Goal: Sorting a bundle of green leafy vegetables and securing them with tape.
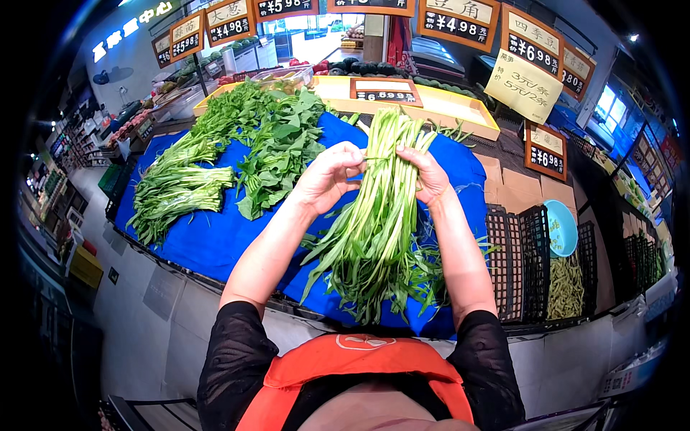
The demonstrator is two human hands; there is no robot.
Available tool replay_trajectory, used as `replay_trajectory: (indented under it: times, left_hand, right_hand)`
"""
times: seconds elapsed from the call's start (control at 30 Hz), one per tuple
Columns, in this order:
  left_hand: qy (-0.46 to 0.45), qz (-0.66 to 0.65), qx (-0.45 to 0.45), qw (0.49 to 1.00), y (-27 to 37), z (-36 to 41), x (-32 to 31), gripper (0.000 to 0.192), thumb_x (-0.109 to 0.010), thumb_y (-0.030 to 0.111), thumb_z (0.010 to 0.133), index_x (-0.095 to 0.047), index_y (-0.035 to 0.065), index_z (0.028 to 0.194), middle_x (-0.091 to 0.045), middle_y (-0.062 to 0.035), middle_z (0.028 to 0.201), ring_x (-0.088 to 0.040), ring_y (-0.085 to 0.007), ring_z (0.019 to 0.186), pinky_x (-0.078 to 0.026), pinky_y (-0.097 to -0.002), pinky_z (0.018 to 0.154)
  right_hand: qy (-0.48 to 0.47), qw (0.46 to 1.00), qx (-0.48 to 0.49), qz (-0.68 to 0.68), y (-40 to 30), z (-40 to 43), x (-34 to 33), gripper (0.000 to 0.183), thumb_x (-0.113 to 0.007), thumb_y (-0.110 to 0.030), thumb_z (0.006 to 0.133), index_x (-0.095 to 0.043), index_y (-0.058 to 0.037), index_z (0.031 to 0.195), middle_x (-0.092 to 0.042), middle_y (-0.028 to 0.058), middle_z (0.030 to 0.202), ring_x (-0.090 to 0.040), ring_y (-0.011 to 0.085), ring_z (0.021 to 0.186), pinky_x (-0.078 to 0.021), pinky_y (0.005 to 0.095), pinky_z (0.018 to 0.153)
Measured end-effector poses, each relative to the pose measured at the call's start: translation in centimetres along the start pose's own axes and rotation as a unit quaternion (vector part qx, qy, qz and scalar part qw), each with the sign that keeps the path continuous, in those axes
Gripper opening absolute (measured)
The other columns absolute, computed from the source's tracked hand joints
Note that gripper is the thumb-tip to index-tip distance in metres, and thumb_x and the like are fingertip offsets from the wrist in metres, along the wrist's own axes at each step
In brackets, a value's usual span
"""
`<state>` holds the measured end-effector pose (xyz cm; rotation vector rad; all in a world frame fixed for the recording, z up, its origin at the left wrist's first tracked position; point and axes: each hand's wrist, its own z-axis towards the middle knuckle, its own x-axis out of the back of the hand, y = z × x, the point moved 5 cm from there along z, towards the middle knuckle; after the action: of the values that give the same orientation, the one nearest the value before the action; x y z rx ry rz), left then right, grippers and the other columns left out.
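Note:
A thick bunch of long-stemmed leafy greens (385,204), apparently water spinach, is held above a blue cloth (210,248). Its pale cut stem ends point away from me, and its narrow leaves hang towards me. My right hand (429,175) grips the bunch from the right, thumb across the stems and the other fingers mostly hidden behind. At the left side, my left hand (331,175) pinches a thin green strand (373,158) between thumb and fingertips; it crosses the stems near the right thumb. Loose leaves (428,269) lie beneath and right of the bunch.
More bundled greens (188,194) and broad-leaved greens (285,145) lie on the cloth's left part. Behind stands a yellow-edged tray (458,110). Black plastic crates (504,258) and a light-blue bowl (561,229) are at right. Price signs (458,21) hang overhead.

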<state>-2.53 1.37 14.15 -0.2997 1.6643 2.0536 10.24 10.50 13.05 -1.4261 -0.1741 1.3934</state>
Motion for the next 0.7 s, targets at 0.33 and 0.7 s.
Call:
replay_trajectory:
  times: [0.33,0.7]
  left_hand:
    - [-0.056,0.401,-0.179,0.897,0.1,-0.5,-1.3,0.024,-0.057,0.024,0.084,-0.061,0.0025,0.075,-0.049,-0.0159,0.122,-0.044,-0.0194,0.112,-0.036,-0.0331,0.090]
    - [0.157,0.325,-0.205,0.910,0.7,1.7,-0.2,0.033,-0.069,0.016,0.077,-0.043,0.0027,0.091,-0.051,-0.0047,0.081,-0.052,-0.0087,0.075,-0.045,-0.0207,0.061]
  right_hand:
    - [0.031,0.998,0.021,-0.056,0.2,0.4,-0.1,0.030,-0.060,0.000,0.076,-0.054,0.0043,0.106,-0.063,0.0129,0.094,-0.065,0.0210,0.079,-0.0556,0.0340,0.070]
    - [0.058,0.983,0.043,-0.169,0.8,0.1,-1.5,0.039,-0.065,0.001,0.072,-0.055,-0.0011,0.109,-0.062,0.0081,0.098,-0.062,0.0171,0.085,-0.0513,0.0306,0.075]
